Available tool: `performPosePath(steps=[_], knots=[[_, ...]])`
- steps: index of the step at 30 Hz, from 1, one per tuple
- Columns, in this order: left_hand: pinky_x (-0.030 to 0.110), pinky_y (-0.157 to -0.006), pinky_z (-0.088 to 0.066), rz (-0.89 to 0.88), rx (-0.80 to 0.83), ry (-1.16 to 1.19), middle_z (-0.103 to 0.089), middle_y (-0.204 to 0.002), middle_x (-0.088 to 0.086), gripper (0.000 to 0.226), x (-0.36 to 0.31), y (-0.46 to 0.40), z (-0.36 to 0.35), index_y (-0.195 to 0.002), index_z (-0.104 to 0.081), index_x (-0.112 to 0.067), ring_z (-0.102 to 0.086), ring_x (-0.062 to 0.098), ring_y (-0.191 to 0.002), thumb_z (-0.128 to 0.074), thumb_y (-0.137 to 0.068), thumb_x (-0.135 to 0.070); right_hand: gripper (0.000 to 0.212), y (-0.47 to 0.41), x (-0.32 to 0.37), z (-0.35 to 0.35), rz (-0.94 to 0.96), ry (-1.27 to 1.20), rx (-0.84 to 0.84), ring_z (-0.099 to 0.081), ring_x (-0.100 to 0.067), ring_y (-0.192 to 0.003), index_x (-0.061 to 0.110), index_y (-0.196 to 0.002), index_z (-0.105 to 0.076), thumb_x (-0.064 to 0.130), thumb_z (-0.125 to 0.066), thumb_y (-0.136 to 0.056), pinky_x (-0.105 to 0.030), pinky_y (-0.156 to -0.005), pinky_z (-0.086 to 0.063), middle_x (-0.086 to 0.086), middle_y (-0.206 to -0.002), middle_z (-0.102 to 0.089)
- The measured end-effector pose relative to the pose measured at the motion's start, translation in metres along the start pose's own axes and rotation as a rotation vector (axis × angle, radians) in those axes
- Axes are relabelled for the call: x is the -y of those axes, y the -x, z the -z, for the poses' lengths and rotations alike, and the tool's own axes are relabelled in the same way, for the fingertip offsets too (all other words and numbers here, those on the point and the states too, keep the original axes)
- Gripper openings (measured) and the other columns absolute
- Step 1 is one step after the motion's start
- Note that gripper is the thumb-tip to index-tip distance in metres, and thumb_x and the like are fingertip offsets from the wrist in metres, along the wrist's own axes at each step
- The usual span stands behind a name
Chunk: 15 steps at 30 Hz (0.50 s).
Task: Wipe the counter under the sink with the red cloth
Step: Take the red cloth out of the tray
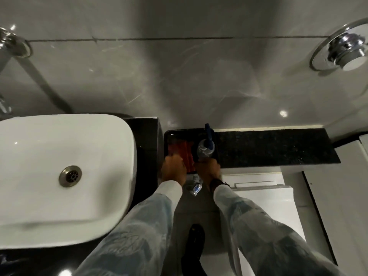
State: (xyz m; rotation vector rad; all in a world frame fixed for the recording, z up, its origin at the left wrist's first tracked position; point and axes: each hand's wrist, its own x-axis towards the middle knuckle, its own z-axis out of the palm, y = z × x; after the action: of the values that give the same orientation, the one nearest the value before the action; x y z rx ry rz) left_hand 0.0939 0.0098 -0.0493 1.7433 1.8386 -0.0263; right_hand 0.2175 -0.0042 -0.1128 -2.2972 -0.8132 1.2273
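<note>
The left hand (172,166) presses down on the red cloth (182,154), spread on the low black counter (278,148) beside the white sink (65,172), ready to rub. The right hand (208,168) seems to grip a clear bottle (205,149), probably steadying it clear of the wipe.

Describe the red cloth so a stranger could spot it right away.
Start at the white sink; just right of it a low black shelf runs along the wall. The red cloth lies at its left end, under the left hand, the only red thing, beside a clear bottle.
</note>
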Motion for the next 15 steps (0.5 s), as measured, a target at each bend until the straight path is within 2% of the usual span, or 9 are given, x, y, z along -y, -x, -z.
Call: performPosePath(steps=[2, 4, 7, 10, 13, 15], knots=[[0.042, -0.093, -0.059, 0.106, 0.046, 0.056, -0.067, -0.123, 0.022, 0.026, 0.006, -0.024, -0.019, -0.122, -0.063, -0.001, -0.068, 0.037, -0.113, -0.050, -0.103, -0.012, 0.026, -0.016, 0.000, -0.013, -0.012, -0.018, 0.002, -0.072, -0.034, -0.107, 0.005, -0.106, -0.075, 0.023, -0.073, -0.088, -0.037, -0.085, -0.057, -0.015, -0.111, -0.076], [0.043, -0.099, -0.052, 0.186, 0.055, 0.100, -0.063, -0.131, 0.025, 0.030, 0.013, -0.045, -0.033, -0.128, -0.058, 0.003, -0.062, 0.040, -0.122, -0.051, -0.101, -0.006, 0.034, -0.027, -0.003, -0.025, -0.015, -0.018, -0.002, -0.070, -0.035, -0.111, 0.007, -0.115, -0.073, 0.027, -0.074, -0.088, -0.039, -0.091, -0.058, -0.016, -0.117, -0.075], [0.047, -0.107, -0.046, 0.307, 0.028, 0.168, -0.056, -0.139, 0.029, 0.037, 0.018, -0.071, -0.049, -0.135, -0.051, 0.009, -0.055, 0.044, -0.131, -0.051, -0.099, 0.001, 0.027, -0.039, -0.011, -0.038, -0.004, -0.018, -0.046, -0.071, -0.038, -0.110, 0.005, -0.109, -0.074, 0.022, -0.071, -0.089, -0.040, -0.089, -0.057, -0.018, -0.114, -0.076], [0.049, -0.107, -0.050, 0.316, -0.013, 0.109, -0.053, -0.140, 0.030, 0.039, 0.018, -0.080, -0.063, -0.133, -0.053, 0.009, -0.054, 0.045, -0.130, -0.057, -0.095, 0.001, 0.026, -0.044, -0.015, -0.046, 0.003, -0.023, -0.037, -0.073, -0.037, -0.103, 0.003, -0.101, -0.075, 0.026, -0.071, -0.090, -0.037, -0.079, -0.055, -0.018, -0.106, -0.078], [0.048, -0.104, -0.052, 0.271, -0.076, -0.003, -0.048, -0.141, 0.025, 0.036, 0.017, -0.076, -0.075, -0.126, -0.060, 0.005, -0.052, 0.042, -0.127, -0.065, -0.093, -0.007, 0.033, -0.047, -0.015, -0.050, -0.006, -0.029, -0.011, -0.074, -0.036, -0.098, 0.005, -0.099, -0.076, 0.035, -0.076, -0.086, -0.041, -0.083, -0.059, -0.017, -0.103, -0.078], [0.047, -0.103, -0.052, 0.289, -0.049, 0.042, -0.052, -0.138, 0.025, 0.039, 0.018, -0.075, -0.083, -0.128, -0.061, 0.004, -0.055, 0.042, -0.125, -0.066, -0.095, -0.017, 0.033, -0.050, -0.014, -0.052, -0.018, -0.043, 0.015, -0.075, -0.032, -0.095, 0.008, -0.097, -0.076, 0.038, -0.078, -0.084, -0.042, -0.085, -0.063, -0.013, -0.100, -0.079]])
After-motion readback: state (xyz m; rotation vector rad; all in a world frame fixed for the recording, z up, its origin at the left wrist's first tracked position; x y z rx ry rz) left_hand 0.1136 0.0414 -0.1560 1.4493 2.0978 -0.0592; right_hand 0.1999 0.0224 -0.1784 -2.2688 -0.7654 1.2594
